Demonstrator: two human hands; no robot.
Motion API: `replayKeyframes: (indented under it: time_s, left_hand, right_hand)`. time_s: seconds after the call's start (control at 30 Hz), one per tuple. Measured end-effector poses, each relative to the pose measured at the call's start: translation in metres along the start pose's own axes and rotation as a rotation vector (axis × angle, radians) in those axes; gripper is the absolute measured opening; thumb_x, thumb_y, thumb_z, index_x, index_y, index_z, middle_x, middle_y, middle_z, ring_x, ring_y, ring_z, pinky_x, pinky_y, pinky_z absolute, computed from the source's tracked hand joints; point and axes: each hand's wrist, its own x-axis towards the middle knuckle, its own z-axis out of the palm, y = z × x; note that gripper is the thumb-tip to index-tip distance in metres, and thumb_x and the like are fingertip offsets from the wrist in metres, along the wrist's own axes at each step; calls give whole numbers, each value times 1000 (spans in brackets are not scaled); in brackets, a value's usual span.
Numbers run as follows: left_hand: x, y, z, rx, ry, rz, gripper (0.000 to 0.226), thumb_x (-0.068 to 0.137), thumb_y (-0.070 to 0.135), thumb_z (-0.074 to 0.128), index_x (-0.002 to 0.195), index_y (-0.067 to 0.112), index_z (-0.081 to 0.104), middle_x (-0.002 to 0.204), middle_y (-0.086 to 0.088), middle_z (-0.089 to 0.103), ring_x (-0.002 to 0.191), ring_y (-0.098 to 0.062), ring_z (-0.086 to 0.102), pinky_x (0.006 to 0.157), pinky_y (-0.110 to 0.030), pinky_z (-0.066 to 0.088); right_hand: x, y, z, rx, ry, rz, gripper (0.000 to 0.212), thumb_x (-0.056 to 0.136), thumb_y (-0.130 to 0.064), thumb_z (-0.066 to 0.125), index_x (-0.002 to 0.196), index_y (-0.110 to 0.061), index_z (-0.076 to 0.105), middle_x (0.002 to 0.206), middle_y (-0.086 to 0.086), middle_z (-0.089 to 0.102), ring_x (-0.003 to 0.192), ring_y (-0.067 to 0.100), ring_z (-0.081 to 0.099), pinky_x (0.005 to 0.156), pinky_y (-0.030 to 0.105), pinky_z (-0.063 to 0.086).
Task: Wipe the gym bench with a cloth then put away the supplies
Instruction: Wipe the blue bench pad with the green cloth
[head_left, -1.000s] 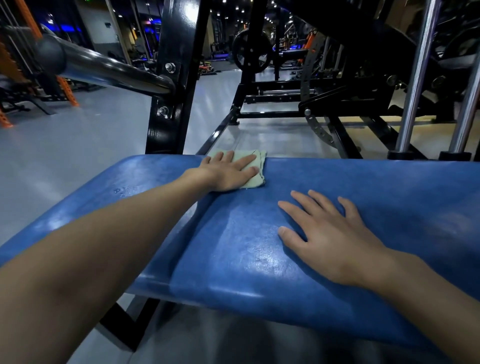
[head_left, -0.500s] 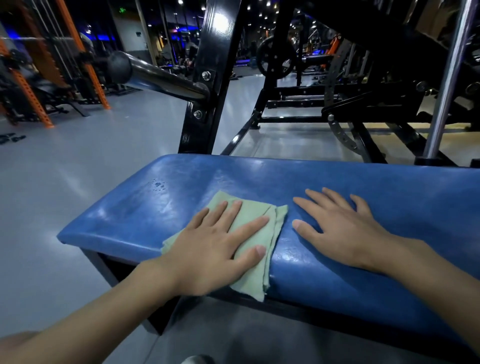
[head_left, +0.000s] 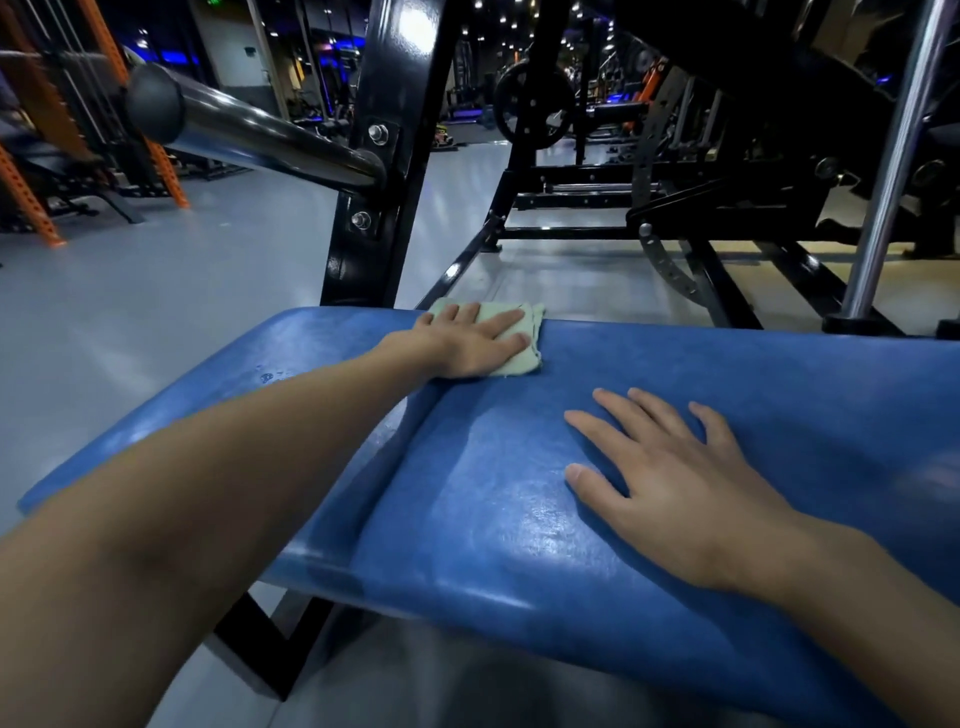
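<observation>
A blue padded gym bench (head_left: 519, 493) fills the lower part of the view. A folded pale green cloth (head_left: 527, 358) lies at the bench's far edge. My left hand (head_left: 467, 343) presses flat on the cloth with straight fingers, arm stretched across the pad. Nearer to me and to the right, my right hand (head_left: 675, 478) rests flat on the bare blue pad with fingers spread, holding nothing. Small droplets (head_left: 270, 375) show on the pad's left part.
A black steel upright (head_left: 379, 171) with a chrome bar (head_left: 260, 135) stands just behind the bench's far left. Chrome posts (head_left: 883, 171) rise at the right. Black machine frames (head_left: 675, 208) and grey floor (head_left: 130, 322) lie beyond. Orange racks (head_left: 31, 197) stand far left.
My left hand has pushed the cloth from the bench's near edge back to its far edge. The right hand stays flat on the pad.
</observation>
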Motion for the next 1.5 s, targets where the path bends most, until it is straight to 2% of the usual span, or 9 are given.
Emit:
replayKeyframes:
  time_s: [0.2, 0.37, 0.57, 0.73, 0.87, 0.93, 1.13, 1.37, 1.5]
  left_hand:
    - [-35, -4, 7, 17, 34, 30, 64, 91, 75, 12, 151, 56, 1, 167, -6, -1, 153, -28, -4, 121, -52, -2]
    - [-128, -6, 26, 41, 51, 122, 57, 94, 72, 12, 149, 60, -2, 167, -3, -5, 153, -21, -9, 122, -45, -4]
    - [-230, -17, 40, 81, 90, 160, 63, 79, 77, -5, 140, 68, -17, 166, 6, -14, 151, -13, -17, 121, -36, -11]
    - [-202, -18, 35, 61, 73, 128, 66, 77, 80, -3, 141, 68, -13, 167, 2, -8, 152, -15, -13, 122, -40, -7]
    - [-131, -25, 27, 51, 66, 94, 63, 87, 78, 9, 148, 62, -1, 167, -1, -1, 153, -19, -6, 122, -45, -1]
    - [-85, -27, 21, 49, 77, 81, 69, 81, 80, 6, 148, 62, 1, 167, -3, 2, 153, -22, -2, 122, -48, 1]
    - [0, -26, -2, 10, 22, -3, 63, 93, 73, 16, 152, 54, 4, 167, -5, 3, 153, -26, -2, 120, -54, 0]
    - [-78, -32, 16, 48, 41, 68, 60, 93, 73, 11, 150, 58, 0, 167, -5, -2, 153, -25, -3, 122, -48, -1]
    - [-174, -41, 34, 91, 90, 142, 67, 80, 79, -2, 145, 64, -9, 167, 0, -5, 153, -16, -10, 122, -42, -3]
  right_hand:
    - [-2, -2, -1, 12, 3, -3, 70, 86, -68, 5, 153, -45, 5, 164, -15, -6, 149, 9, -13, 119, 51, -5]
    - [-1, -1, -3, 11, -21, 10, 70, 86, -68, 7, 153, -45, 7, 164, -15, -3, 150, 10, -10, 119, 52, -4]
    - [2, -10, -11, 17, 50, -13, 63, 94, -63, 20, 152, -41, 18, 164, -13, 9, 150, 11, -3, 120, 52, -2]
    - [10, -19, -2, 22, -12, -27, 66, 93, -66, 13, 154, -42, 9, 165, -14, -3, 150, 10, -10, 120, 53, -5]
    - [12, -19, 1, -6, -11, -21, 67, 91, -66, 9, 154, -43, 6, 165, -14, -6, 150, 11, -11, 119, 53, -4]
    - [12, -19, 2, -16, -5, -22, 68, 90, -66, 8, 154, -43, 5, 164, -13, -7, 150, 11, -12, 119, 53, -4]
    - [11, -19, 1, 3, -4, -21, 71, 86, -68, 5, 153, -44, 4, 164, -15, -8, 149, 9, -14, 119, 52, -5]
    - [10, -22, -3, 9, -12, -13, 71, 85, -69, 8, 152, -45, 11, 164, -16, 0, 150, 10, -6, 120, 51, -1]
    - [17, -29, -12, 2, 71, -34, 61, 91, -63, 21, 148, -40, 28, 159, -13, 20, 148, 9, 7, 119, 49, 4]
